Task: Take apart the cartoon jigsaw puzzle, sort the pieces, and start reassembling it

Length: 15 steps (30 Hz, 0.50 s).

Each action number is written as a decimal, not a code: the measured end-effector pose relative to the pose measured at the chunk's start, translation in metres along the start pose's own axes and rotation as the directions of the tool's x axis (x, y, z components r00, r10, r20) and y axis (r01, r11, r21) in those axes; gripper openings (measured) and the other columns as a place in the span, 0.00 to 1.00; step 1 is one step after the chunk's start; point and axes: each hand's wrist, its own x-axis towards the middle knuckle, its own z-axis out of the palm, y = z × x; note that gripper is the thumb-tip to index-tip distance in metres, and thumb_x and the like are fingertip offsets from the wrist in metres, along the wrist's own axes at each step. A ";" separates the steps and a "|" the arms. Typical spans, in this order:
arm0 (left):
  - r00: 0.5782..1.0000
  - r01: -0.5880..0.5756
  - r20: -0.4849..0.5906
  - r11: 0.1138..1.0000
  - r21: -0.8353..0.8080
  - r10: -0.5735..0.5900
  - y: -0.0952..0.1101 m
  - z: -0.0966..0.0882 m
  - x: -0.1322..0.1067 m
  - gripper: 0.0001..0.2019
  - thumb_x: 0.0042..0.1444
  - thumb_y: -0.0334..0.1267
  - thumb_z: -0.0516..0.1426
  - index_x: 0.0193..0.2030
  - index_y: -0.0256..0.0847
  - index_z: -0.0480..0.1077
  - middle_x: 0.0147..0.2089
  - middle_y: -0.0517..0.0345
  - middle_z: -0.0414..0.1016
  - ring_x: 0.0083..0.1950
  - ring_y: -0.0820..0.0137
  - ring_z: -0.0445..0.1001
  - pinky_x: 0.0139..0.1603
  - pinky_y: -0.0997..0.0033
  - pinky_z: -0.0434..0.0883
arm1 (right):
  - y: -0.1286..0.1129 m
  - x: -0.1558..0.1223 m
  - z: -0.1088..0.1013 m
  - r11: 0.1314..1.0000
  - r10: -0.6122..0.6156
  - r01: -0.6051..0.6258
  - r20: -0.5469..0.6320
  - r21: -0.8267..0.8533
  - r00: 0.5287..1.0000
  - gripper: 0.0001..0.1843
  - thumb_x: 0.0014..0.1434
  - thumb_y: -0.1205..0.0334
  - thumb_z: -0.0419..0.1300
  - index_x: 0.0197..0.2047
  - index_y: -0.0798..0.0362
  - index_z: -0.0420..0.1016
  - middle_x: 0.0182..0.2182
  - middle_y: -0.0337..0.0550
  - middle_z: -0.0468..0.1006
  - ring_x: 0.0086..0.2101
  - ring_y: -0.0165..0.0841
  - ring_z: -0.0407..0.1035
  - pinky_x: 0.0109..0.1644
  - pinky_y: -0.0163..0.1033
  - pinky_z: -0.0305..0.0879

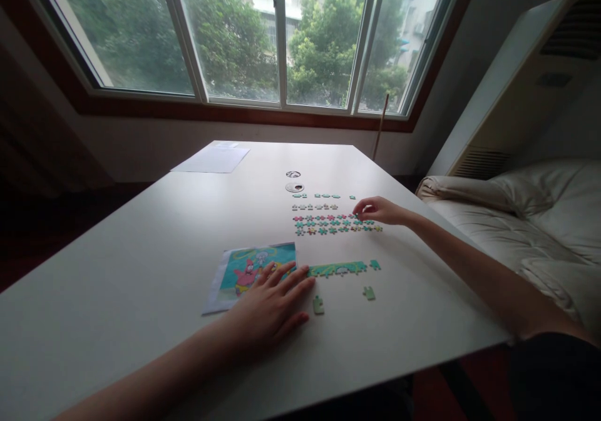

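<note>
My left hand lies flat with its fingers spread, partly over a cartoon picture sheet. Its fingertips reach the left end of a joined strip of puzzle pieces and hide that end. A loose teal piece sits just off the strip's right end. Nearer to me are two separate greenish pieces, one beside my left hand and one further right. Over the sorted rows of small puzzle pieces, my right hand pinches a puzzle piece, mostly hidden by the fingertips.
Two small round items, one patterned and one pale, lie beyond the rows. White paper rests at the far left of the white table. A cream sofa stands to the right, with a window behind the table.
</note>
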 end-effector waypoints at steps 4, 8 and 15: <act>1.000 0.007 -0.005 1.000 0.000 -0.007 0.001 0.001 0.000 0.24 0.60 0.49 0.40 0.62 0.48 0.48 0.64 0.55 0.50 0.61 0.54 0.50 0.58 0.46 0.49 | -0.012 -0.045 0.017 0.986 0.004 -0.017 0.081 0.164 0.997 0.14 0.49 0.56 0.58 0.37 0.57 0.67 0.33 0.43 0.71 0.35 0.32 0.69 0.39 0.37 0.65; 1.000 0.009 -0.001 1.000 0.000 -0.009 0.001 0.001 0.000 0.24 0.60 0.50 0.40 0.61 0.47 0.50 0.63 0.54 0.50 0.61 0.52 0.49 0.57 0.44 0.49 | -0.023 -0.066 0.030 0.980 0.000 -0.028 0.137 0.199 0.991 0.16 0.51 0.55 0.57 0.40 0.56 0.68 0.32 0.42 0.71 0.33 0.30 0.69 0.37 0.35 0.64; 1.000 0.013 0.015 1.000 -0.002 -0.013 0.002 0.001 0.002 0.24 0.60 0.49 0.40 0.62 0.47 0.49 0.64 0.54 0.49 0.62 0.52 0.49 0.57 0.43 0.49 | -0.028 -0.069 0.036 0.978 0.035 -0.062 0.136 0.200 0.990 0.16 0.46 0.53 0.61 0.32 0.58 0.70 0.26 0.41 0.73 0.27 0.27 0.66 0.31 0.32 0.61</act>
